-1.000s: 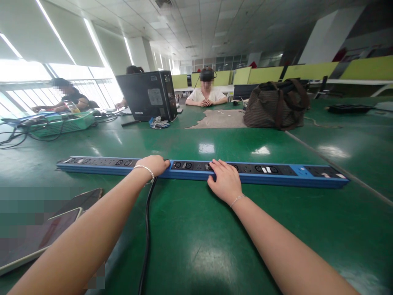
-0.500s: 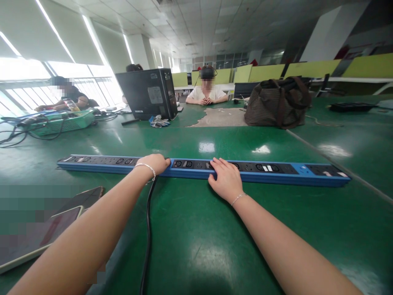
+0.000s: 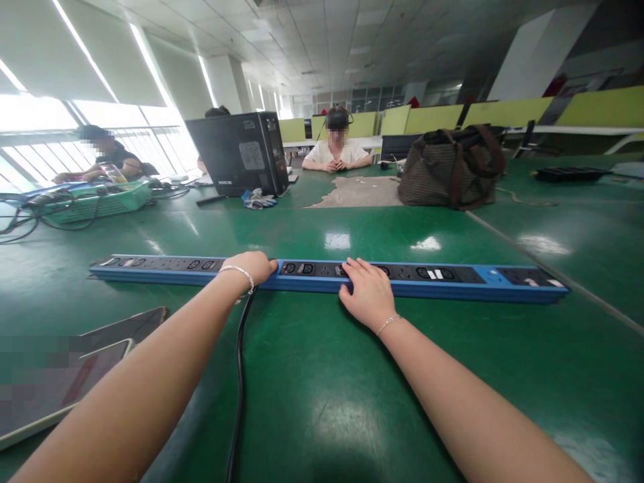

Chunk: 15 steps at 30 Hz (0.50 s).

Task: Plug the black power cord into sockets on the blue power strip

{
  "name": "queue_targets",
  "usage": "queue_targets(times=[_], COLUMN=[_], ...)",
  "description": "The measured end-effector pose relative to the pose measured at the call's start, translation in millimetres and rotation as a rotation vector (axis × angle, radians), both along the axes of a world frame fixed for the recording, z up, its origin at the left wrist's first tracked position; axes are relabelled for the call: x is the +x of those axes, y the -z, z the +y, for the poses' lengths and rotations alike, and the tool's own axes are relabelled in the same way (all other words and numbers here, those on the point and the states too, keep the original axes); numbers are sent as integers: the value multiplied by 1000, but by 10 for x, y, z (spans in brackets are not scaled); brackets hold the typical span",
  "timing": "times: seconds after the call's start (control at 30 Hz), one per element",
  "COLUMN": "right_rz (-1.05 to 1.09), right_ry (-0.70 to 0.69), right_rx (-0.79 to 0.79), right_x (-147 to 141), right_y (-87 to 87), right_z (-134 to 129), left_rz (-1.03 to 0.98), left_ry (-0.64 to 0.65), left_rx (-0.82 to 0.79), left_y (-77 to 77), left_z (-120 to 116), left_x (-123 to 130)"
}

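Note:
A long blue power strip (image 3: 433, 288) with black sockets lies across the green table (image 3: 302, 376). On its left half, my left hand (image 3: 251, 268) is closed at the end of a black cable (image 3: 239, 376), which runs down toward the near edge; the fingers hide what they grip on the strip. My right hand (image 3: 369, 292) rests on the strip right of its middle, fingers spread over the sockets and thumb apart at the front side.
At the far left is a green basket (image 3: 115, 203) with cables. A black computer case (image 3: 241, 157), gloves (image 3: 258, 199) and a brown bag (image 3: 427, 174) stand beyond the strip. A phone (image 3: 65, 389) lies near left. Two people sit across.
The whole view has shifted slightly, so things appear a little further left. Both hands keep their places on the strip.

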State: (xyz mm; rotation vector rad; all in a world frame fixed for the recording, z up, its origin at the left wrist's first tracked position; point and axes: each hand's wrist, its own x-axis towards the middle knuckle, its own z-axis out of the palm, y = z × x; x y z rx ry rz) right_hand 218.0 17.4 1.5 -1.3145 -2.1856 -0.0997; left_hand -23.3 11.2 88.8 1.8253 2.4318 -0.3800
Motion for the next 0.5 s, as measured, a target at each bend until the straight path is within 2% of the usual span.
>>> queue_targets(times=[0.3,0.5], right_rz=[6,11], right_ry=[0,9], right_rx=[-10,-7], right_x=[1,-3], right_y=[-1,7], right_z=[2,6], left_rz=[-64,-6], left_ry=[11,-2], left_rx=[44,122], left_y=[4,24], left_z=[-55,-96], left_x=[-37,17])
